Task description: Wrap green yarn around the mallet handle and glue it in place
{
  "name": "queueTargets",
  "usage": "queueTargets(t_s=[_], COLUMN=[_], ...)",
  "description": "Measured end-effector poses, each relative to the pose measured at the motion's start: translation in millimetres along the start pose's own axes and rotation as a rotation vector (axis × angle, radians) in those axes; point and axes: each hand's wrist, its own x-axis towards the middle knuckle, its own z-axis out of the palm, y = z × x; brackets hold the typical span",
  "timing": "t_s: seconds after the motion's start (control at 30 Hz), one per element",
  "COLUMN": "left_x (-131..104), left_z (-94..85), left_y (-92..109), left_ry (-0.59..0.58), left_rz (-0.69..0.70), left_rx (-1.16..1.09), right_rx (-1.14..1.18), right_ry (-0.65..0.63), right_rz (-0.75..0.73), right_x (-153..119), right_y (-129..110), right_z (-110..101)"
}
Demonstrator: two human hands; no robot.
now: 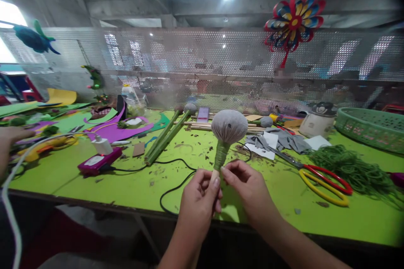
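Note:
A stick with a round grey cloth-covered head [229, 126] stands upright in front of me. The cloth is gathered under the head, and green yarn wrapping [221, 154] winds round the upper stick. My left hand [200, 195] is closed round the bare wooden stick below the wrapping. Thumb and forefinger of my right hand [248, 185] are pinched together at the wrapping's lower edge; whatever lies between them is too small to make out. Large scissors [315, 176] with red and yellow handles lie at right, beside a heap of green yarn [344, 164].
Grey cloth scraps [293, 141], a kettle-like pot [317, 119] and a green basket [369, 128] are at right. Wrapped green sticks [167, 138], a purple power strip [99, 162] and a black cable [162, 193] lie left. Another person's hand [11, 138] shows at far left.

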Motion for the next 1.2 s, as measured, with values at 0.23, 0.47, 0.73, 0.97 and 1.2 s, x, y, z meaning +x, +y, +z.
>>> queueTargets(t_s=[0.23, 0.47, 0.73, 0.97, 1.2], left_x=[-2.0, -4.9, -4.2, -4.8, -11.0], left_z=[-2.0, -4.7, -2.3, -4.2, -7.2], left_y=[1.0, 3.2, -4.2, -2.9, 3.1], left_ry=[-0.053, -0.221, -0.304, -0.258, -0.249], left_rz=[-0.06, -0.142, -0.236, -0.202, -0.21], left_rx=[-0.055, -0.288, -0.521, -0.476, -0.38], right_rx=[-0.041, -0.136, -0.174, -0.118, -0.063], right_ry=[0.028, 0.057, 0.105, 0.111, 0.176], right_rz=[-0.057, -0.208, -0.31, -0.221, -0.152], right_x=[1.5, -0.7, -5.8, -2.2, -11.8], right_y=[7.1, 14.1, 22.5, 27.4, 27.0], right_z=[-0.6, -2.5, -4.7, -8.5, -25.3])
